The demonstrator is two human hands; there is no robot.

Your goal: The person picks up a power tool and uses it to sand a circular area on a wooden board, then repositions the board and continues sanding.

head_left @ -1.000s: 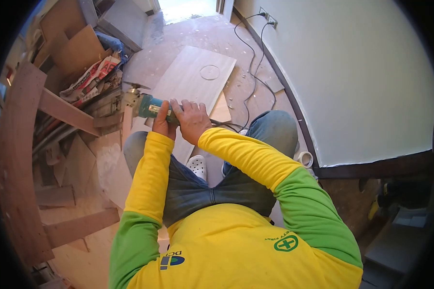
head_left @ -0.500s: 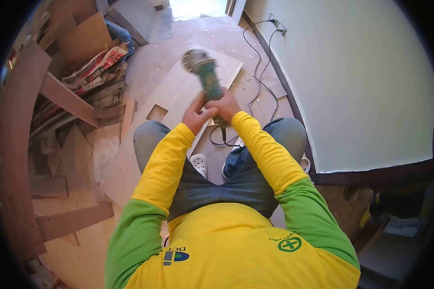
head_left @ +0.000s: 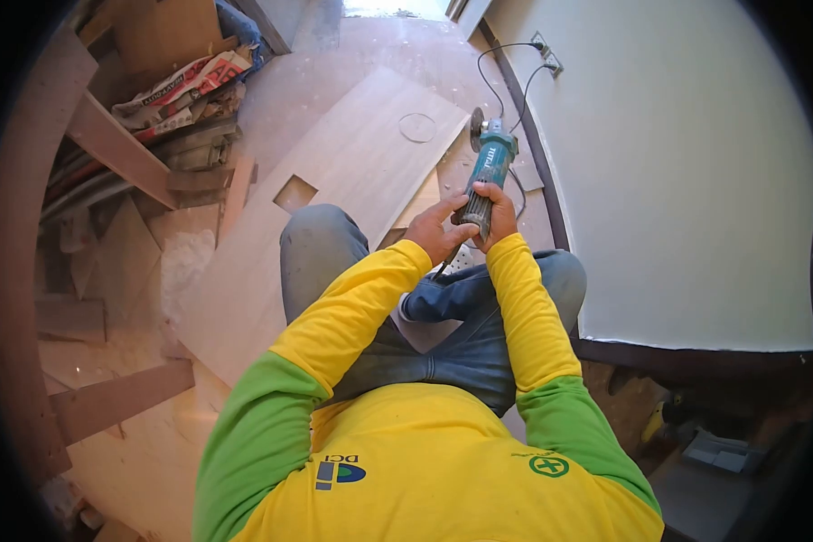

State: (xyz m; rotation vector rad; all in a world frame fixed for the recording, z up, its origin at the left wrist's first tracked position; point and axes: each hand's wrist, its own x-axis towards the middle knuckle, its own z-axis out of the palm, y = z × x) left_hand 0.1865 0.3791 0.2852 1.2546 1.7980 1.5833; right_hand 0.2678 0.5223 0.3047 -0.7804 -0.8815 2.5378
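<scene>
A teal angle grinder (head_left: 490, 172) with a disc at its far end is held in both my hands, above the floor and beyond my right knee. My left hand (head_left: 439, 228) grips the dark rear of its body from the left. On the other side, my right hand (head_left: 500, 215) wraps around the same part. A long pale panel (head_left: 361, 135) lies on the floor to the left of the grinder. It has a square cutout (head_left: 294, 193) near its middle and a thin circle outline (head_left: 417, 127) toward its far end.
Two cords run from a wall outlet (head_left: 546, 54) down along the right wall (head_left: 677, 181). Wooden planks (head_left: 122, 149), a printed paper sack (head_left: 181, 90) and scrap boards crowd the left side. A grey tray-like box (head_left: 718, 450) sits in shadow at lower right.
Both hands have carried the angle grinder to the right, off the panel and toward the wall. Its disc now shows edge-on at the left of the head. My legs have shifted too.
</scene>
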